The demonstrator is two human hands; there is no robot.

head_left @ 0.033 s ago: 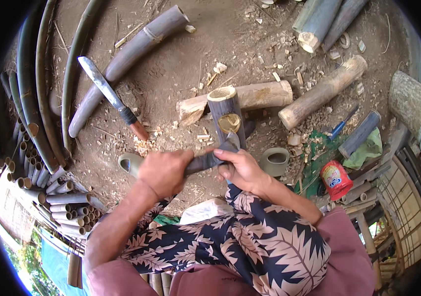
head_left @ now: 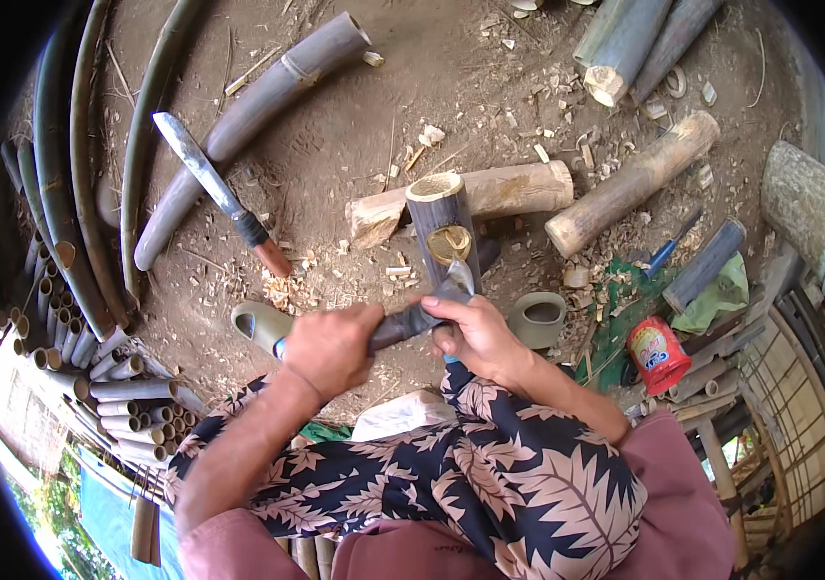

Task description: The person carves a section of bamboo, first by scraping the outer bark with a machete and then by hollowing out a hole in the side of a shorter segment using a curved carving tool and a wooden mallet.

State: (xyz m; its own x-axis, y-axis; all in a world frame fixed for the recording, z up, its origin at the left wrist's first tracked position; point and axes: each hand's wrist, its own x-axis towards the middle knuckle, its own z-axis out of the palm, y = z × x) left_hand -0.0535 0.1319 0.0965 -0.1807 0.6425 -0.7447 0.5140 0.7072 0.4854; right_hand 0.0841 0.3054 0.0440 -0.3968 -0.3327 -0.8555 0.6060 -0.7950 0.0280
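A dark bamboo tube stands upright in front of me, tilted slightly, with a pale oval hollow cut into its side. Just below that hollow is the short metal blade of a carving knife; whether it touches the bamboo I cannot tell. My left hand is closed around the knife's long dark wrapped handle. Closer to the blade, my right hand grips the same knife, thumb along the top. The tube's lower end is hidden behind my hands.
A large knife leans across a long bamboo pole at left. Behind the tube lies a cut bamboo log, with another log to its right. A blue-handled tool and red container sit at right. Shavings litter the ground.
My left hand and the handle end have shifted slightly right and toward me. The knife has turned a little, and more of its blade shows below the hollow.
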